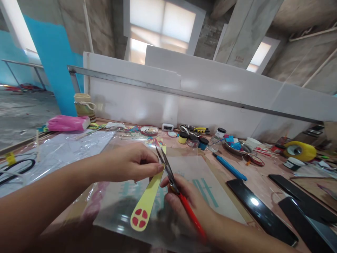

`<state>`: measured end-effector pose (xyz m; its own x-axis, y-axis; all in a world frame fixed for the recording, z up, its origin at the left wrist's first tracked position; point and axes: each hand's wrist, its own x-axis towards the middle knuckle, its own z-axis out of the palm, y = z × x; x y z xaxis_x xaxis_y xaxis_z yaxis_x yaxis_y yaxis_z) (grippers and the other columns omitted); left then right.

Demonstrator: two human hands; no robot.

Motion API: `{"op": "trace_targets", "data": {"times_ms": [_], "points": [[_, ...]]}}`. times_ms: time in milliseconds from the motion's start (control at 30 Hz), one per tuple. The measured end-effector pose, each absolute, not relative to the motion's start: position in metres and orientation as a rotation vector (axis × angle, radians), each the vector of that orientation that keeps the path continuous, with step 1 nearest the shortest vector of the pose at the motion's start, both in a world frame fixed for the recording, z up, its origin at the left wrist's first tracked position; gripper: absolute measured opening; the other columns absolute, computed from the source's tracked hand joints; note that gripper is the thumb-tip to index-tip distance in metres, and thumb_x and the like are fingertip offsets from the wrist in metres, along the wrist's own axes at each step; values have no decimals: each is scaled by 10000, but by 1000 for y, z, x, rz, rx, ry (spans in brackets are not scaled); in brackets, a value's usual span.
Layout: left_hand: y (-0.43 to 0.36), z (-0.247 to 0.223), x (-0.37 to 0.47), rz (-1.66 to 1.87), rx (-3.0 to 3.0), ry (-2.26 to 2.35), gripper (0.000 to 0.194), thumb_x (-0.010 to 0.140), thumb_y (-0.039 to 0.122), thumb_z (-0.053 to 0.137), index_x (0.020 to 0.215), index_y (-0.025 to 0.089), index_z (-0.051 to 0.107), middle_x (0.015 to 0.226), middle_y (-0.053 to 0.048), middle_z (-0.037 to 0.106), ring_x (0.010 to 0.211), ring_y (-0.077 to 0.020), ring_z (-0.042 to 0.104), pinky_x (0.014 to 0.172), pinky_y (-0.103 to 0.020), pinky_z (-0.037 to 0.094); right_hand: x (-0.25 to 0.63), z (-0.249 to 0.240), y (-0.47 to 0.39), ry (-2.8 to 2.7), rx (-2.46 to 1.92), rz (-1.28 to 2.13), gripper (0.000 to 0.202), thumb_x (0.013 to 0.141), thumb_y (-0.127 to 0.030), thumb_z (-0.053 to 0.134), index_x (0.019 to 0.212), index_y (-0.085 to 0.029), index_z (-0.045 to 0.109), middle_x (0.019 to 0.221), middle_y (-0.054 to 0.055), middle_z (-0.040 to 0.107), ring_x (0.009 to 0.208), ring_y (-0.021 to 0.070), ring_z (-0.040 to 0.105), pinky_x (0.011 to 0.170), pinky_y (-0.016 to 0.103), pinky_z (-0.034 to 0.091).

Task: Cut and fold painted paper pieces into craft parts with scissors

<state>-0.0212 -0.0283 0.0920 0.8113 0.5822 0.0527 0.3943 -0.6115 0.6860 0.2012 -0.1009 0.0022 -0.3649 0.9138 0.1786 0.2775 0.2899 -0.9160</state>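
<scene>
My left hand (134, 161) is closed, its thumb and fingers pinching a long yellow strip (148, 196) near its middle. The strip's rounded near end carries a red circle split in four by a yellow cross. My right hand (184, 196) is wrapped round red-handled scissors (171, 179), whose blades stand slightly apart and point away from me, right beside the strip's upper part. Whether the blades touch the strip I cannot tell. Beneath both hands lies a clear plastic sheet (116, 214) over paper with teal lettering.
At the back stand small paint jars (182, 137), a white digital clock (167, 127) and a pink packet (68, 123). To the right lie a blue utility knife (229, 167), black glossy panels (259, 207), a tape roll (300, 151) and a metal dish (238, 150). A white board (131, 100) closes off the table's rear.
</scene>
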Motion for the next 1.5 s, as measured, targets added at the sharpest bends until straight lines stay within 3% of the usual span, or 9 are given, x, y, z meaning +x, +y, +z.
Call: {"op": "trace_targets", "data": {"times_ms": [233, 433, 767, 1033, 1200, 1500], "points": [[-27, 92, -23, 309, 2259, 757, 470, 993, 464, 447, 625, 181, 521, 529, 28, 492, 478, -102, 418, 433, -208, 297, 202, 6, -101, -1846, -1038, 1177, 266, 959, -410, 553, 1135, -211, 537, 787, -10, 513, 679, 138, 440, 596, 250, 397], [-26, 91, -20, 334, 2253, 627, 452, 993, 422, 455, 617, 176, 505, 547, 34, 463, 493, -94, 410, 442, -198, 304, 201, 12, -105, -1866, -1009, 1127, 305, 952, -470, 541, 1093, -200, 542, 850, 27, 532, 775, 176, 482, 683, 298, 430], [-28, 90, -18, 350, 2215, 630, 433, 993, 403, 456, 636, 171, 533, 561, 32, 467, 498, -91, 408, 440, -191, 310, 202, 13, -103, -1882, -968, 1100, 264, 951, -420, 526, 1078, -191, 554, 922, 62, 570, 876, 213, 519, 756, 341, 449], [-27, 88, -18, 378, 2194, 598, 465, 1002, 419, 452, 610, 176, 512, 533, 35, 473, 476, -85, 407, 431, -184, 314, 203, 12, -104, -1859, -948, 1150, 286, 957, -428, 533, 1114, -190, 557, 910, 46, 553, 848, 199, 508, 793, 359, 452], [-29, 88, -17, 399, 2201, 593, 460, 1008, 416, 450, 629, 170, 534, 552, 34, 476, 490, -84, 411, 439, -185, 315, 200, 10, -104, -1833, -935, 1134, 302, 966, -451, 532, 1103, -184, 559, 1026, 98, 610, 997, 249, 557, 830, 380, 473], [-29, 89, -14, 388, 2200, 596, 430, 997, 392, 461, 644, 171, 570, 557, 37, 475, 491, -88, 416, 433, -186, 315, 200, 2, -103, -1790, -982, 1130, 326, 970, -504, 529, 1076, -199, 573, 839, 39, 572, 835, 201, 546, 687, 308, 460]]}}
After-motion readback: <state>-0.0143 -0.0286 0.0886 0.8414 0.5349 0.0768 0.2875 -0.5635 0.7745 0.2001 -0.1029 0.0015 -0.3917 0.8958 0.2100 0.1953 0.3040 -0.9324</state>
